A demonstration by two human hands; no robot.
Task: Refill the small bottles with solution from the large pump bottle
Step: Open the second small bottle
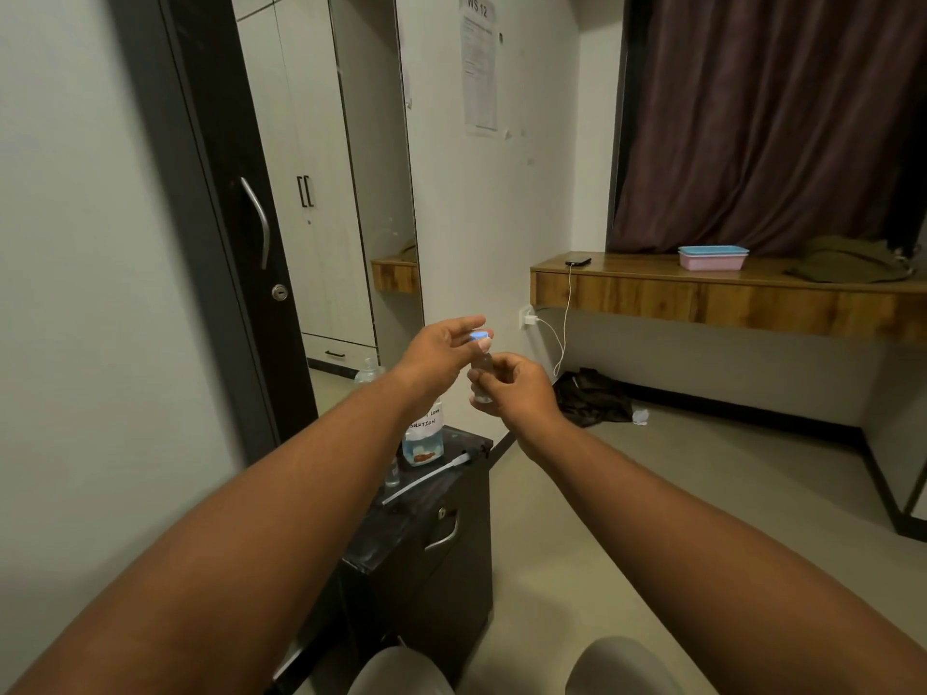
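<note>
A small clear bottle [482, 369] is held upright in the air by my right hand [516, 388], which grips its body. My left hand [444, 346] pinches the bottle's blue cap [480, 336] at the top. Below my left forearm stands the large pump bottle [424, 438] with a white handwritten label, on the small black cabinet [441, 534]; its pump head [368, 368] shows above my arm. Another small clear bottle [392, 474] stands on the cabinet beside it.
A white tube or cable [431, 478] lies across the cabinet top. A dark door [236, 233] is at the left, a wooden shelf [702, 293] with a phone [578, 262] and pink-blue trays [712, 256] at the right. Dark cloth [592, 396] lies on the floor.
</note>
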